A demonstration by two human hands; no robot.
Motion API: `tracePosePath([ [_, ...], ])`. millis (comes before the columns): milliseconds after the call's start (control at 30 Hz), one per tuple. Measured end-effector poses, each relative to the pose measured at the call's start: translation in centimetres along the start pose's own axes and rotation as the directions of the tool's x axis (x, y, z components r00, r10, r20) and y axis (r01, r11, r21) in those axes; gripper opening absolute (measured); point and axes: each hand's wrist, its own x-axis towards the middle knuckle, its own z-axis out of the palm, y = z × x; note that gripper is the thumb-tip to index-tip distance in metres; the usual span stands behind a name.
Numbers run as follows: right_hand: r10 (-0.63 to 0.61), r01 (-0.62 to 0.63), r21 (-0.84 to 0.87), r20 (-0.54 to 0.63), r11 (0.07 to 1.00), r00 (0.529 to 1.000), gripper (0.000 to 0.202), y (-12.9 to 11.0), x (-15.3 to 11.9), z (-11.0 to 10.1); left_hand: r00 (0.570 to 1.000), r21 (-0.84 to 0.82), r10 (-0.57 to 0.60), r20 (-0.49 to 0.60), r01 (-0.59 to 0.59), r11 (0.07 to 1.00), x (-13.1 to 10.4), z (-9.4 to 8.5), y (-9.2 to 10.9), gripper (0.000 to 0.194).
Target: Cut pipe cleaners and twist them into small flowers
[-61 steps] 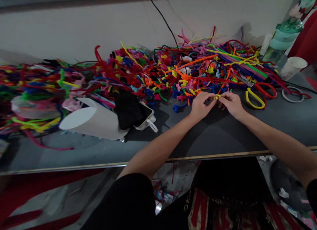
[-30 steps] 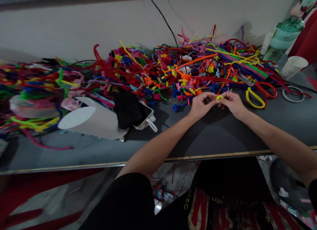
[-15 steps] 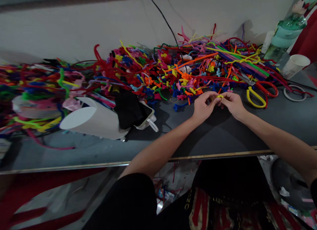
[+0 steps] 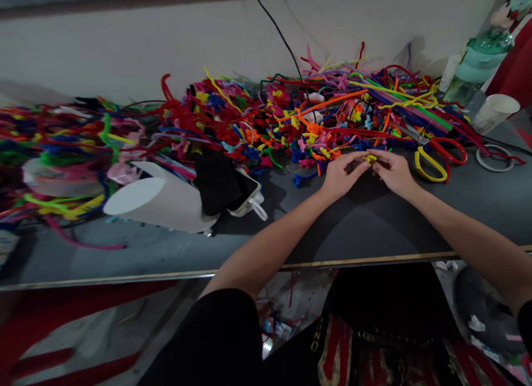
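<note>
A small yellow fuzzy piece (image 4: 369, 159) is pinched between the fingertips of both hands, above the dark table. My left hand (image 4: 343, 174) grips it from the left, with thumb and forefinger closed on it. From the right, my right hand (image 4: 391, 171) holds the same piece in its fingertips. Behind the hands lies a long heap of coloured fuzzy stems and small knotted shapes (image 4: 310, 134). Scissors with one yellow and one red handle (image 4: 431, 164) rest just right of my right hand.
A white scoop-like container (image 4: 166, 206) and a black item on a phone (image 4: 218, 184) lie to the left. A paper cup (image 4: 494, 112), a green bottle (image 4: 477, 65) and a grey ring (image 4: 494, 159) are at the right. The table's front edge (image 4: 353, 262) runs below my forearms.
The yellow piece has turned slightly between the fingertips and shows more of its shape. Both hands keep nearly the same place, and the view has shifted a little.
</note>
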Motion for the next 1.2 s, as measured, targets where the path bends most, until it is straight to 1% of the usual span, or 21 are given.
tracePosePath([
  [100,-0.117,0.116,-0.21,0.01,0.971,0.993,0.048,-0.4,-0.4,-0.3,1.0,0.127,0.028,0.0,-0.028,0.992,-0.2,0.1,0.1,0.032],
  [200,-0.174,0.189,-0.396,0.075,0.898,0.982,0.047,-0.9,-0.8,-0.4,0.999,0.258,0.036,-0.026,-0.028,0.966,-0.3,0.3,-0.2,0.024],
  [267,-0.181,0.211,-0.468,0.109,0.858,0.978,0.045,-1.2,-1.0,-0.3,0.999,0.309,0.018,-0.051,-0.001,0.951,-0.4,0.3,-0.2,0.02],
  [333,-0.184,0.222,-0.484,0.127,0.846,0.975,0.045,-1.3,-1.1,-0.3,0.999,0.286,-0.01,-0.047,0.023,0.958,-0.3,0.2,-0.2,0.017],
  [433,-0.186,0.236,-0.433,0.155,0.87,0.97,0.046,-1.4,-1.1,-0.4,0.999,0.151,-0.055,0.0,0.054,0.987,-0.1,0.1,-0.1,0.014],
  [500,-0.174,0.223,-0.342,0.168,0.913,0.97,0.048,-1.3,-0.8,-0.6,0.996,0.066,-0.088,0.006,0.087,0.994,0.1,0.0,-0.3,0.014],
  [600,-0.103,0.121,-0.088,0.181,0.989,0.978,0.046,-0.9,0.0,-1.0,0.989,-0.068,-0.147,0.001,0.147,0.987,0.3,0.1,-1.0,0.026],
  [667,-0.049,0.039,0.052,0.21,0.998,0.976,0.045,-0.5,0.6,-1.3,0.984,-0.163,-0.177,0.026,0.179,0.97,0.4,0.1,-1.4,0.033],
  [700,-0.031,0.011,0.088,0.225,0.996,0.974,0.045,-0.4,0.9,-1.4,0.982,-0.201,-0.185,0.047,0.191,0.961,0.4,0.1,-1.5,0.035],
  [767,-0.011,-0.014,0.103,0.237,0.995,0.972,0.042,-0.3,1.2,-1.7,0.977,-0.251,-0.191,0.099,0.211,0.945,0.4,0.1,-1.5,0.038],
  [867,0.015,-0.036,0.084,0.234,0.996,0.972,0.037,-0.6,1.3,-1.9,0.972,-0.264,-0.184,0.145,0.217,0.94,0.4,0.0,-1.3,0.037],
  [967,0.04,-0.058,0.072,0.23,0.996,0.972,0.035,-0.7,1.2,-1.9,0.973,-0.253,-0.187,0.138,0.217,0.943,0.4,0.0,-1.1,0.036],
  [1067,0.038,-0.061,0.091,0.233,0.994,0.972,0.034,-0.5,1.2,-1.9,0.97,-0.26,-0.205,0.132,0.234,0.937,0.3,0.0,-1.0,0.035],
  [1200,0.041,-0.073,0.115,0.26,0.991,0.965,0.032,-0.2,1.3,-2.0,0.967,-0.246,-0.218,0.135,0.246,0.938,0.1,0.0,-0.7,0.034],
])
